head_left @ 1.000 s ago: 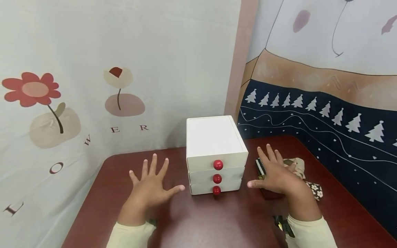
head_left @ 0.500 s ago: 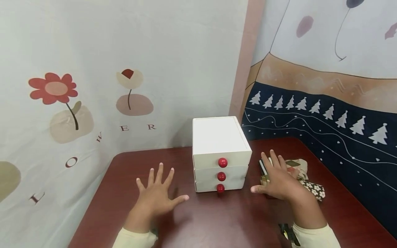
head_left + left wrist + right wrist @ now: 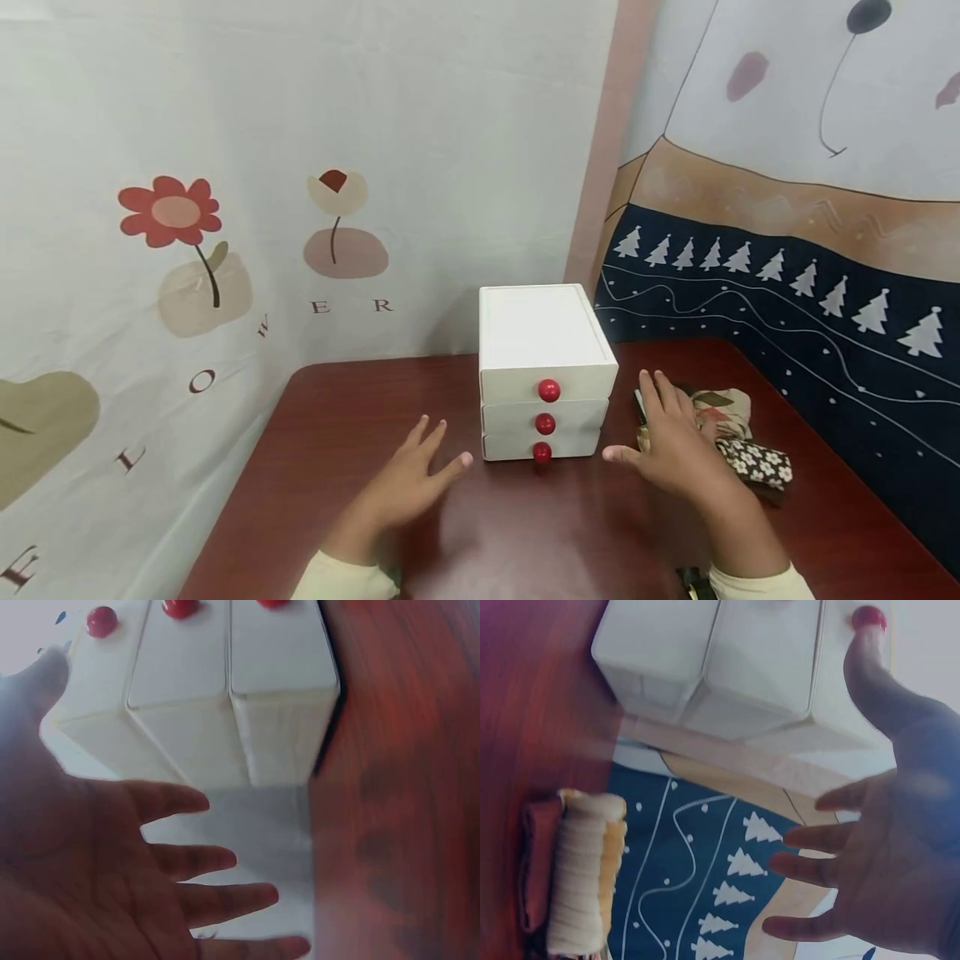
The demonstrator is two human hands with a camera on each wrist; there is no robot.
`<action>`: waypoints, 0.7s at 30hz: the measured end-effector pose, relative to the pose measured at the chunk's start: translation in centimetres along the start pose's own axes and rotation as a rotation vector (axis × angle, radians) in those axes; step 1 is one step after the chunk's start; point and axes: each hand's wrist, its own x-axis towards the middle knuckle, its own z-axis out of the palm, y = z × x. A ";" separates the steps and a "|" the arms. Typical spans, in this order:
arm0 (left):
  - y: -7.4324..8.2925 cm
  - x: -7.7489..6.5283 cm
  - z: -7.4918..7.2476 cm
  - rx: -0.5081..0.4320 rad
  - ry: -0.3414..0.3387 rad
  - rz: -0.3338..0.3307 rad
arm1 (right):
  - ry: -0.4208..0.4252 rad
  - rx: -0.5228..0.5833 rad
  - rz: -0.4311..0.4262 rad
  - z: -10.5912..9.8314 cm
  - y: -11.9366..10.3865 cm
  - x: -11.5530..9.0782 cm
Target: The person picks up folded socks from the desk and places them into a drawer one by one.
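Note:
A white three-drawer box with a round red knob on each drawer stands on the dark red table. All of its drawers look closed. To the front left of it my left hand hovers with straight fingers, holding nothing; its palm faces the box's side in the left wrist view. On the other side my right hand is held up, fingers extended, thumb apart, also holding nothing. Behind and beside the right hand lie a beige patterned cloth bundle and a black-and-white flowered cloth piece, both partly hidden by it.
The dark red tabletop reaches back to a pale printed curtain with flowers and letters. On the right hangs a dark blue fabric with white trees. The wrist views show the cloth bundle as a soft roll.
The head view has turned left, so everything sits farther right in it. My left hand has turned, and its spread fingers now look closer together. The right hand's fingers have also drawn together.

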 end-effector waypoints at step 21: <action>3.9 8.2 1.3 -0.970 0.030 -0.114 | 0.343 0.279 0.086 3.3 -6.4 0.5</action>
